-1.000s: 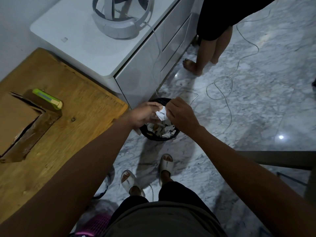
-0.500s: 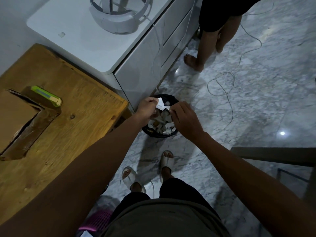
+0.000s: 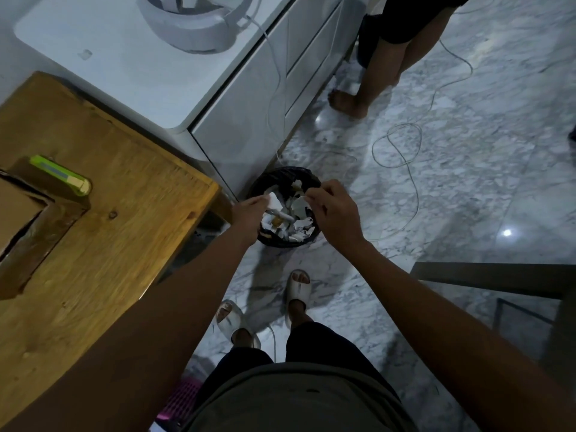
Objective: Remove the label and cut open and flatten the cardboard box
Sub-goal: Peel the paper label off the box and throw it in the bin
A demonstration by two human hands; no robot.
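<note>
Head view. Both hands are held over the black waste bin, which stands on the marble floor against the corner of the white cabinet. The left hand sits over the bin's left rim, fingers closed in a pinch on a white label scrap. The right hand sits over the bin's right rim, thumb and forefinger pinching a second white scrap; the remaining fingers are curled. The two scraps are apart, with a gap between them. The bin holds a heap of torn white paper.

The cardboard box lies left of the bin on the wooden table, partly cut off by the picture's left edge. Its long axis cannot be told. One flap runs along its side nearest the bin, from the near-left up to the far-right. A green utility knife rests on the box's far corner, long axis pointing right toward the bin and slightly nearer
</note>
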